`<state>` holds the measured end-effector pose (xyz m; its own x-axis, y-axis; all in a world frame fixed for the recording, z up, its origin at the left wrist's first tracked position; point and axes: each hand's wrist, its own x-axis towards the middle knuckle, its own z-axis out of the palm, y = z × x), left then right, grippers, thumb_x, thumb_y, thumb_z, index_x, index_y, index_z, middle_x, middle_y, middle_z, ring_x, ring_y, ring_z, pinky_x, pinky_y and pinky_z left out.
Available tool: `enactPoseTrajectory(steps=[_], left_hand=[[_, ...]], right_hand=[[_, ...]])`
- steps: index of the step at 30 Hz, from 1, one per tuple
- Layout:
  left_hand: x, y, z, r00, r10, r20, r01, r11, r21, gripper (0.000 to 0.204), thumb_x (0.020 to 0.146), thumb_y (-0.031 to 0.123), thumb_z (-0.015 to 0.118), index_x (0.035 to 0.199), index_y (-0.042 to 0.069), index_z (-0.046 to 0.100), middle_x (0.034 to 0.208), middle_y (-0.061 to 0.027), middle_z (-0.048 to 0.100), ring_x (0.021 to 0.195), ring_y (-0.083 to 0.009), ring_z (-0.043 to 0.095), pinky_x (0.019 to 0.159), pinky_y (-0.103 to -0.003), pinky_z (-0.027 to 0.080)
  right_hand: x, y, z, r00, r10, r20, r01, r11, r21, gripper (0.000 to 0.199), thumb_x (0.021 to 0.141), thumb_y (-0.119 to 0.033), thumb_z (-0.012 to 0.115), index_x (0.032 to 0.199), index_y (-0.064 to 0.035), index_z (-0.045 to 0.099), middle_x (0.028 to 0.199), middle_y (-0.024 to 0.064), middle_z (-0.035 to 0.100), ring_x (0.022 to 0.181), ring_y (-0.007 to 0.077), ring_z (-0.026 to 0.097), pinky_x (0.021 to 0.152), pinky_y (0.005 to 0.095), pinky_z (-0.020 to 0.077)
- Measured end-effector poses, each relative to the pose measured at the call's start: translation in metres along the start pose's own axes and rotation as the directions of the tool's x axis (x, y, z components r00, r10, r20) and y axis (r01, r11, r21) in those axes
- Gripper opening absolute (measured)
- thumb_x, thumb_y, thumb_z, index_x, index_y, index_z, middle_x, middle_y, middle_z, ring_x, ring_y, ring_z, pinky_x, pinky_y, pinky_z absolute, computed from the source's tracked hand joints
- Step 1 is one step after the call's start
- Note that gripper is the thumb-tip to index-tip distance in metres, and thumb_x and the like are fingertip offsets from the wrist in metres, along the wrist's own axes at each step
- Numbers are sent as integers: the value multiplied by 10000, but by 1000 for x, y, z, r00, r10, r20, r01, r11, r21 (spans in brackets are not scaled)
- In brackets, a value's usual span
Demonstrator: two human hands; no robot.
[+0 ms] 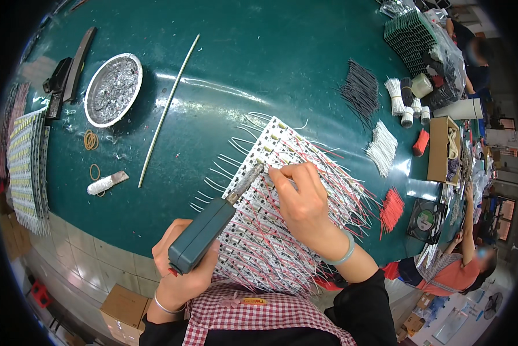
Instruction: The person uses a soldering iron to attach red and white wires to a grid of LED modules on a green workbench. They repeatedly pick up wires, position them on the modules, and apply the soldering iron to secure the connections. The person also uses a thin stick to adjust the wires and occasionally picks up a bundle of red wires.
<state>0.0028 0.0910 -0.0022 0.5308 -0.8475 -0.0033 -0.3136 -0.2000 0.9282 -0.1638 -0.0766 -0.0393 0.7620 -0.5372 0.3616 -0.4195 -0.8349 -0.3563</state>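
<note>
My left hand (184, 271) is closed around the handle of a dark green soldering gun (204, 230). Its metal tip slants up to the right and meets a white circuit board panel (275, 131) near the panel's upper part. Close to that tip, my right hand (302, 199) pinches with thumb and forefinger just above the panel; whatever lies between the fingertips is too small to make out. Rows of small parts cover the panel. Many thin red and white wires (348, 193) trail off its right side, and short white wire ends stick out on the left.
On the green table (242, 52) stand a bowl (88, 104) of silvery scraps, a thin rod (169, 109) and rubber bands (90, 140). Black (360, 89), white (382, 149) and red wires (391, 209) lie right, near a fan (426, 221). Another person (452, 268) is beyond.
</note>
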Motion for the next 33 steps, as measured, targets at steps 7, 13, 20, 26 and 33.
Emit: enactPoseTrajectory(steps=[7, 13, 20, 26, 33], left_hand=[[0, -1, 2, 1000, 27, -7, -26, 999, 31, 171, 707, -57, 733, 866, -54, 670, 823, -139, 654, 688, -215, 635, 632, -296, 494], [-1, -1, 0, 1000, 23, -10, -22, 999, 39, 170, 698, -38, 740, 855, -63, 678, 796, -148, 648, 675, -239, 634, 615, -310, 496], [-5, -1, -3, 999, 4, -32, -4, 1000, 14, 209, 683, -32, 742, 883, -69, 693, 862, -166, 678, 731, -261, 671, 647, -319, 526], [-6, -1, -2, 999, -13, -35, 12, 999, -31, 228, 682, -42, 737, 904, -71, 699, 903, -174, 693, 769, -263, 683, 678, -322, 535], [-9, -1, -7, 999, -6, -50, 6, 1000, -16, 230, 680, -41, 741, 904, -73, 699, 899, -174, 693, 767, -267, 681, 688, -328, 536]], right_hand=[[1, -1, 1, 1000, -2, 2, 2, 1000, -1, 324, 739, 1, 646, 1061, 29, 643, 939, 105, 565, 857, 264, 559, 650, 350, 483], [2, -2, 0, 1000, 0, 12, 0, 1000, -5, 327, 739, 6, 643, 1064, 32, 643, 941, 107, 564, 858, 264, 560, 645, 349, 483], [1, -3, 0, 1000, 14, 14, -14, 1000, -6, 320, 733, 6, 650, 1052, 31, 647, 943, 106, 569, 866, 265, 565, 644, 347, 489], [1, -3, 0, 1000, 20, -4, -20, 1000, -4, 312, 726, 10, 657, 1038, 23, 650, 941, 107, 574, 863, 267, 571, 651, 352, 491], [0, -9, -7, 997, 14, -69, -11, 999, 53, 311, 719, 25, 663, 1030, 20, 652, 913, 100, 589, 818, 268, 573, 655, 360, 488]])
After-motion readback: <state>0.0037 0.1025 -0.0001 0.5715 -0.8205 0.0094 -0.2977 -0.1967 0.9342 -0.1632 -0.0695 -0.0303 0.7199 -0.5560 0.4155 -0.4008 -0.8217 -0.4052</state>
